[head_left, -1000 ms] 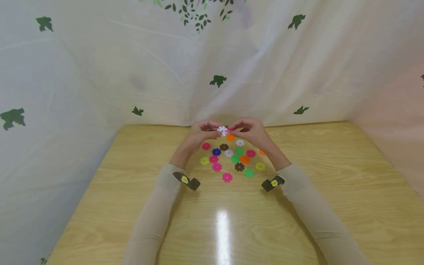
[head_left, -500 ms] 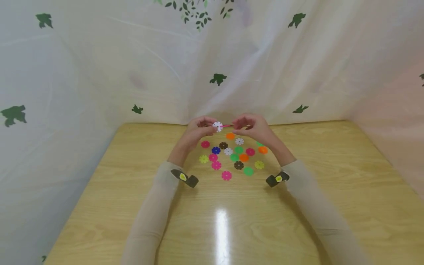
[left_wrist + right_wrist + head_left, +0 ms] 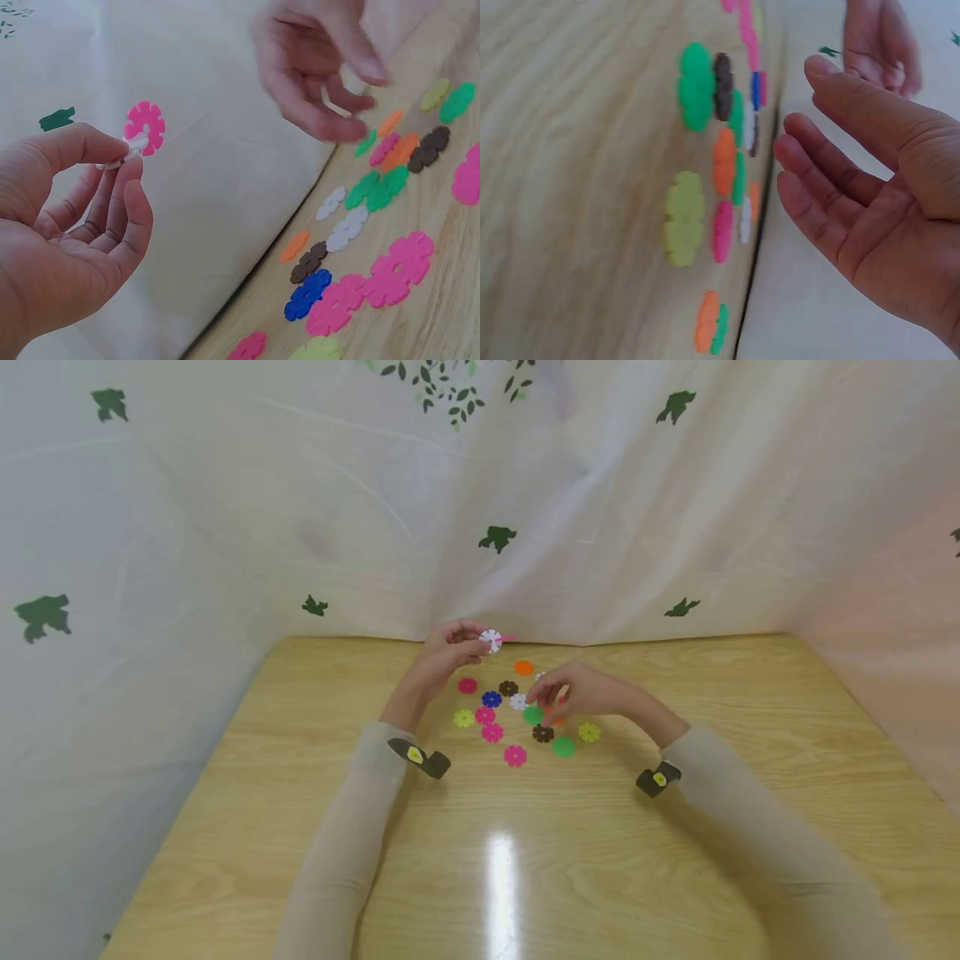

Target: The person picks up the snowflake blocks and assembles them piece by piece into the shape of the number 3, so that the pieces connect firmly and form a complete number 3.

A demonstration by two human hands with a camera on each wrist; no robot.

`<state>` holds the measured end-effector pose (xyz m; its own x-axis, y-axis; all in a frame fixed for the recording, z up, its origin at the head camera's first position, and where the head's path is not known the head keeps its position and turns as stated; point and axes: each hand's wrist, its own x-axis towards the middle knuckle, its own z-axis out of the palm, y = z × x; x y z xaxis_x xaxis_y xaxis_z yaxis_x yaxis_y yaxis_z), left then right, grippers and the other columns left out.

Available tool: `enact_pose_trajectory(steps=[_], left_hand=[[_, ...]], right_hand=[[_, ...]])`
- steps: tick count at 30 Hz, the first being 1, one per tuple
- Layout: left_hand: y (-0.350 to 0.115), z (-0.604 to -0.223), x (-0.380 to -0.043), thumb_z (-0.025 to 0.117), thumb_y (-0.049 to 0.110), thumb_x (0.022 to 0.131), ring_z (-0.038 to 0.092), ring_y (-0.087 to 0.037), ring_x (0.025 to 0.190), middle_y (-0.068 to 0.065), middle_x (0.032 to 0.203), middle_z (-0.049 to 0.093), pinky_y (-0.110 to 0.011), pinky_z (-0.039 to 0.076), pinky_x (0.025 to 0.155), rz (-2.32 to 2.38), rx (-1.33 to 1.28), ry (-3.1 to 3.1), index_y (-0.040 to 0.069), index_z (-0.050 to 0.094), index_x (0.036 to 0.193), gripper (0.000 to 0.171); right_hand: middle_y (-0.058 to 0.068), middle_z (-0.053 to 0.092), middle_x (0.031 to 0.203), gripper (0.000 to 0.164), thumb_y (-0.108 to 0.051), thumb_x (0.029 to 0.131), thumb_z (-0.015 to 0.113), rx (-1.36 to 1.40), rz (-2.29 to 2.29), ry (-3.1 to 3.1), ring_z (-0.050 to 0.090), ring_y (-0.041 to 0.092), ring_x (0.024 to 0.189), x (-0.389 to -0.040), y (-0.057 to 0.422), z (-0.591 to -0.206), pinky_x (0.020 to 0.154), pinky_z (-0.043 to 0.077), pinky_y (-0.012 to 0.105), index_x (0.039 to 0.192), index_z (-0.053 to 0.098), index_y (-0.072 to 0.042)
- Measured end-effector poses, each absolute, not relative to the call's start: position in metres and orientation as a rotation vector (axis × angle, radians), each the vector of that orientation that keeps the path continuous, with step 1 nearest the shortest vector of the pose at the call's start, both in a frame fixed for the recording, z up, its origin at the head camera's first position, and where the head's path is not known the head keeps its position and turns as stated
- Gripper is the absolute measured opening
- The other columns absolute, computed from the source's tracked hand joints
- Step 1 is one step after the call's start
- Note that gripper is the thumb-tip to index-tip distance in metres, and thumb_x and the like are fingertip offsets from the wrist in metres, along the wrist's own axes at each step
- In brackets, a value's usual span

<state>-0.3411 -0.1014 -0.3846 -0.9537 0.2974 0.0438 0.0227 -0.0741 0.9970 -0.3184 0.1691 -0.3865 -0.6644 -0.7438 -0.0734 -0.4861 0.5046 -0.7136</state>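
Note:
My left hand (image 3: 438, 660) is raised at the back of the table and pinches a white notched plastic disc (image 3: 492, 637) between thumb and fingers. Slotted into that disc is a pink disc (image 3: 155, 120), standing out beyond my fingertips in the left wrist view. My right hand (image 3: 585, 689) is over the scattered discs, its fingers loosely bent and nothing between them. Beneath and around it lie a green disc (image 3: 533, 716), a brown disc (image 3: 543, 733) and an orange disc that it partly hides. In the right wrist view, the fingers are apart from the discs.
Several more flower-shaped discs lie flat on the wooden table (image 3: 300, 827), among them a blue disc (image 3: 491, 699), a yellow disc (image 3: 589, 732) and a pink disc (image 3: 515, 756). A pale curtain (image 3: 360, 527) hangs along the table's back edge.
My right hand has let go of the pink disc, moved away from my left hand and come down toward the discs on the table. My left hand keeps the joined white and pink discs.

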Motion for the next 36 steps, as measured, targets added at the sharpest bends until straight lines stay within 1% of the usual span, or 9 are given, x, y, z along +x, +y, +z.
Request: enact_pose_trajectory(steps=[2,6,11,16,22,26,30,33,36], left_hand=[[-0.103,-0.385,-0.341,0.065,0.002,0.096,0.063,-0.016,0.087,-0.004,0.098,0.062,-0.026,0.059,0.083,2.157,0.346,1.992,0.007,0.064,0.110,0.015],[-0.106,-0.385,-0.340,0.065,0.001,0.095,0.063,-0.015,0.086,-0.003,0.097,0.063,-0.023,0.059,0.080,2.203,0.310,1.965,0.008,0.064,0.108,0.014],[-0.108,-0.383,-0.340,0.066,0.002,0.096,0.063,-0.016,0.089,-0.002,0.099,0.064,-0.027,0.058,0.085,2.205,0.300,1.945,0.010,0.064,0.108,0.015],[-0.109,-0.381,-0.341,0.065,0.003,0.097,0.064,-0.018,0.093,-0.001,0.100,0.064,-0.030,0.057,0.091,2.192,0.301,1.963,0.009,0.064,0.111,0.016],[-0.108,-0.380,-0.345,0.064,0.003,0.097,0.064,-0.019,0.095,0.000,0.100,0.065,-0.026,0.058,0.087,2.176,0.323,1.972,0.009,0.065,0.111,0.015],[-0.106,-0.380,-0.344,0.065,0.003,0.097,0.064,-0.017,0.090,-0.002,0.099,0.066,-0.026,0.058,0.084,2.165,0.355,1.975,0.008,0.066,0.111,0.016],[-0.103,-0.381,-0.343,0.066,0.002,0.096,0.063,-0.014,0.087,-0.003,0.099,0.064,-0.031,0.058,0.087,2.170,0.364,1.984,0.006,0.067,0.112,0.017],[-0.101,-0.382,-0.343,0.066,0.002,0.095,0.063,-0.014,0.087,-0.004,0.100,0.064,-0.029,0.058,0.086,2.159,0.363,1.983,0.005,0.067,0.115,0.020],[-0.099,-0.385,-0.343,0.066,0.001,0.095,0.063,-0.016,0.090,-0.003,0.100,0.065,-0.023,0.058,0.082,2.149,0.365,1.974,0.002,0.066,0.119,0.024]], right_hand=[[0.013,0.073,0.107,0.032,-0.009,0.084,0.083,-1.032,-0.897,2.360,0.066,0.024,0.099,-0.314,0.169,-0.391,0.085,0.057,0.032,0.115,0.073,-0.003],[0.010,0.071,0.106,0.030,-0.008,0.082,0.084,-1.053,-0.838,2.373,0.062,0.022,0.097,-0.310,0.168,-0.401,0.087,0.055,0.034,0.110,0.076,-0.005],[0.006,0.067,0.098,0.025,-0.009,0.080,0.085,-1.103,-0.816,2.409,0.059,0.017,0.090,-0.310,0.164,-0.411,0.081,0.054,0.028,0.104,0.079,-0.008],[0.004,0.067,0.096,0.022,-0.006,0.079,0.085,-1.108,-0.837,2.403,0.059,0.015,0.088,-0.312,0.162,-0.414,0.079,0.053,0.024,0.100,0.078,-0.007],[0.005,0.066,0.092,0.022,0.001,0.077,0.084,-1.100,-0.894,2.360,0.058,0.015,0.084,-0.317,0.158,-0.414,0.076,0.053,0.025,0.092,0.070,-0.006],[0.005,0.067,0.088,0.019,0.004,0.081,0.079,-1.068,-0.930,2.316,0.060,0.017,0.081,-0.317,0.155,-0.409,0.075,0.055,0.029,0.090,0.066,-0.006],[0.007,0.069,0.087,0.011,0.001,0.088,0.076,-1.040,-0.968,2.349,0.061,0.017,0.081,-0.321,0.155,-0.402,0.076,0.055,0.030,0.090,0.067,-0.006],[0.008,0.071,0.090,0.007,-0.002,0.090,0.075,-1.019,-1.019,2.404,0.064,0.019,0.083,-0.326,0.156,-0.397,0.077,0.055,0.029,0.094,0.070,-0.004],[0.009,0.074,0.093,0.010,-0.005,0.091,0.075,-0.989,-1.083,2.476,0.066,0.019,0.084,-0.331,0.158,-0.390,0.076,0.056,0.027,0.100,0.073,-0.001]])
